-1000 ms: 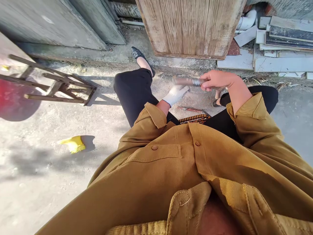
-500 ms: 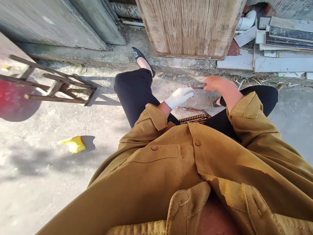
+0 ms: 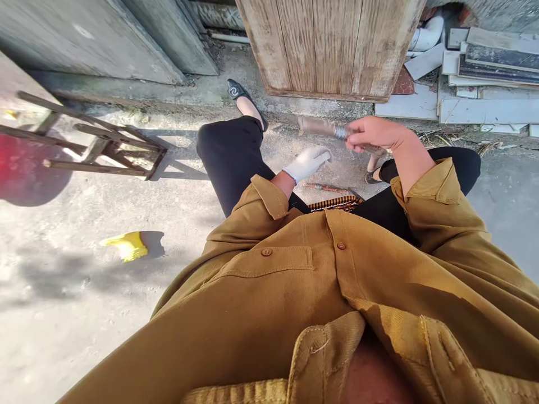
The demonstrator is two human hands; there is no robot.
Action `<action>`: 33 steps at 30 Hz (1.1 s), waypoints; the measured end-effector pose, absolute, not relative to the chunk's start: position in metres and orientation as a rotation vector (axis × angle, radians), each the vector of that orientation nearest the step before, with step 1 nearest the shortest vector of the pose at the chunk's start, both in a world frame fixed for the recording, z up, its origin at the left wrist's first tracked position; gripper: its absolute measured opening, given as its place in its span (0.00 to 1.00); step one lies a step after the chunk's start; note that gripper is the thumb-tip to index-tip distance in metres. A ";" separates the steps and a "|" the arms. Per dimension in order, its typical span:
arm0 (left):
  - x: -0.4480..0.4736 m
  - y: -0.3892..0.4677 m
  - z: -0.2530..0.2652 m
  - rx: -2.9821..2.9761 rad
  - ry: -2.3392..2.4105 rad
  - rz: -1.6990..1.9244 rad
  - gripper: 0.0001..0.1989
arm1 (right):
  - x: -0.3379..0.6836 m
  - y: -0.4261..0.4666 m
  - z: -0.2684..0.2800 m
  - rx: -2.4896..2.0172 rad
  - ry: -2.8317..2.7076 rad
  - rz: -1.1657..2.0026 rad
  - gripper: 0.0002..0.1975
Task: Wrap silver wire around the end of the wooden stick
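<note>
My bare right hand (image 3: 374, 133) is closed around a stick-like wooden tool (image 3: 316, 127) with silvery wire wound round its shaft. Motion blurs its far end, so its exact kind cannot be told. Lower and to the left, my left hand (image 3: 310, 163) wears a white knitted glove, its fingers pressed together and pointing right. Whatever those gloved fingers hold, if anything, is hidden. Just below it, on the concrete, lies a thin reddish-handled tool (image 3: 322, 187) with a wire binding. Between my legs shows the rim of a woven orange-and-black seat or basket (image 3: 334, 203).
A weathered plank panel (image 3: 328, 50) stands ahead. Stacked tile strips (image 3: 492, 84) and a white pipe elbow (image 3: 429, 35) sit at the far right. Leftward are a wooden stool (image 3: 105, 143) on its side, a red round object (image 3: 33, 168) and a yellow glove-like item (image 3: 128, 246).
My right hand has risen slightly, and the wire-bound tool in it has swung up, its blurred end now above my left hand. The left hand has shifted slightly left.
</note>
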State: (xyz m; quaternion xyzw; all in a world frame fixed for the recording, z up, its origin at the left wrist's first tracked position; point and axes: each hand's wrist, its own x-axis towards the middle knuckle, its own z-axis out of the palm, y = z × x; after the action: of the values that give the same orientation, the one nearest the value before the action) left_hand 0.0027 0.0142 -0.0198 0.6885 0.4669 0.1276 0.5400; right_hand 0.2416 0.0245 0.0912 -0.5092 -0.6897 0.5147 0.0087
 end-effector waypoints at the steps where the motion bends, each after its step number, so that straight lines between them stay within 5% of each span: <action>1: 0.004 0.012 -0.019 1.686 1.071 0.269 0.11 | 0.245 0.027 0.090 -1.646 -2.019 1.482 0.10; 5: 0.006 0.006 -0.013 1.863 0.961 0.198 0.12 | 0.252 0.039 0.069 -2.017 -1.817 1.125 0.14; 11: 0.003 0.005 -0.006 1.942 0.980 0.251 0.13 | 0.240 0.047 0.037 -2.380 -2.371 0.777 0.18; 14: 0.001 0.007 -0.005 1.901 1.018 0.296 0.13 | 0.228 0.040 0.035 -2.355 -2.637 0.959 0.15; 18: -0.001 0.010 -0.003 1.788 1.084 0.392 0.12 | 0.218 0.028 0.041 -2.086 -2.769 1.603 0.03; 25: -0.004 0.020 -0.013 1.648 1.122 0.405 0.12 | 0.218 0.022 0.067 -1.490 -2.778 2.066 0.08; 29: 0.000 0.021 -0.027 1.556 1.089 0.410 0.11 | 0.236 0.026 0.079 -1.381 -2.464 1.991 0.08; 33: 0.006 0.012 -0.025 1.560 0.970 0.352 0.12 | 0.250 0.033 0.080 -1.653 -2.031 1.453 0.12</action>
State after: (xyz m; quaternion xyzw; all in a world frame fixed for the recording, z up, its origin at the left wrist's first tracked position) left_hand 0.0059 0.0125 -0.0249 0.6713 0.4171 0.1515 0.5937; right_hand 0.2505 0.0327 0.0803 -0.5504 -0.6762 0.4841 0.0734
